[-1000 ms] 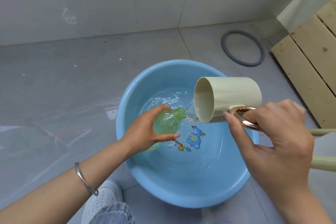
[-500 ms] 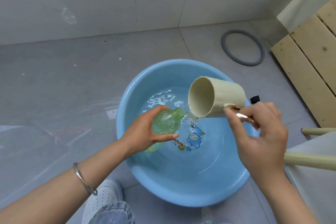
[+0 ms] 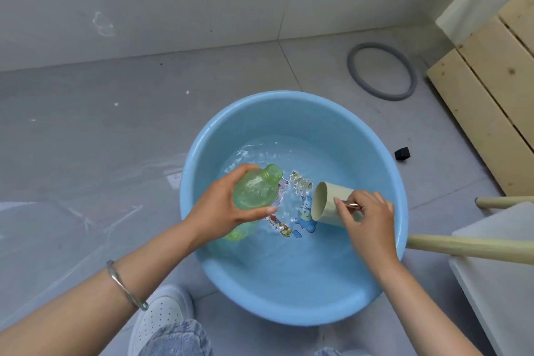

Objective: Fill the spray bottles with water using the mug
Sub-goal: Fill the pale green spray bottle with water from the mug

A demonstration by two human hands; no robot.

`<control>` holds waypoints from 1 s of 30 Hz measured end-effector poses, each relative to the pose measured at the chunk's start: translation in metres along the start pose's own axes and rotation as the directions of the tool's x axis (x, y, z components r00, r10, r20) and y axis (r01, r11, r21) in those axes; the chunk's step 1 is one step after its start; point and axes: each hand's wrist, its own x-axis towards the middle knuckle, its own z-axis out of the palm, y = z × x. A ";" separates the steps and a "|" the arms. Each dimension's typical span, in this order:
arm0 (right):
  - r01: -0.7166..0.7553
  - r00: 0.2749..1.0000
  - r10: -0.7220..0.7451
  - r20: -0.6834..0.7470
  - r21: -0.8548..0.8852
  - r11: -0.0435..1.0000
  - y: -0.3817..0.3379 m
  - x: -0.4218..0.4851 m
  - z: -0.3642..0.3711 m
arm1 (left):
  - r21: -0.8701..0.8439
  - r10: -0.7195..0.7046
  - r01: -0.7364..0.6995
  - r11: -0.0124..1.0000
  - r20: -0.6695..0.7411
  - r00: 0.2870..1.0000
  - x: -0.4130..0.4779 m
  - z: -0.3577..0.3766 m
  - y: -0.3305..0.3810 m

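**Landmark.** All positions refer to the blue basin (image 3: 303, 283), which stands on the grey floor and holds shallow water (image 3: 303, 159).

**Spray bottle.** The green bottle (image 3: 254, 191) is held above the left half of the basin. It is tilted, with its uncapped, threaded neck pointing toward the basin's far rim. The left hand (image 3: 228, 211) grips its body, fingers and thumb curled round it. The hand covers the bottle's middle, and only a green patch of the lower end shows beneath the palm. Whether the base touches the water cannot be determined. The fill level is hard to read through the tinted plastic.

**Mug.** The cream mug (image 3: 328, 206) lies on its side low in the right half of the basin, its mouth facing the bottle. The right hand (image 3: 370, 222) holds it with fingers curled round the handle (image 3: 351, 205), of which only a shiny sliver shows. Whether the mug's lower edge is in the water cannot be determined. The mug partly covers the cartoon print (image 3: 284, 228) on the basin floor.

**Surroundings.**
- A grey ring (image 3: 381, 71) lies beyond the far right rim.
- A small black block (image 3: 402, 153) lies just right of the basin.
- Wooden slats (image 3: 491, 95) are further right, cut off by the frame.
- A wooden rod (image 3: 468, 246) emerges from behind the right rim and is also cut off.
- A white shoe (image 3: 161, 315) is at the near rim, partly hidden.
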 end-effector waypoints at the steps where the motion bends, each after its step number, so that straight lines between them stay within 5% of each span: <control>1: 0.019 1.000 -0.019 0.006 -0.012 1.000 0.001 0.000 0.002 | -0.002 -0.004 0.004 1.000 0.000 1.000 0.000 0.000 0.001; 9: 0.066 0.996 -0.065 0.054 -0.020 0.998 -0.002 -0.002 0.010 | -0.002 -0.009 0.009 1.000 0.001 1.000 0.000 0.000 0.002; 12: -0.113 0.992 0.101 0.077 0.171 0.979 -0.008 -0.001 0.000 | -0.004 -0.013 0.013 1.000 -0.006 1.000 0.000 0.000 0.002; 16: -0.352 0.929 0.351 0.114 0.555 0.753 -0.028 0.005 -0.026 | -0.015 -0.011 0.011 1.000 -0.005 1.000 0.000 -0.001 0.003; 22: -0.224 0.945 0.326 0.012 0.751 0.621 -0.076 0.009 -0.078 | -0.003 0.010 -0.010 1.000 -0.025 1.000 0.000 -0.002 0.008; 30: 0.084 0.976 0.049 -0.211 0.577 0.812 -0.104 0.012 -0.107 | -0.005 0.035 -0.035 0.999 -0.033 0.999 0.001 -0.001 0.019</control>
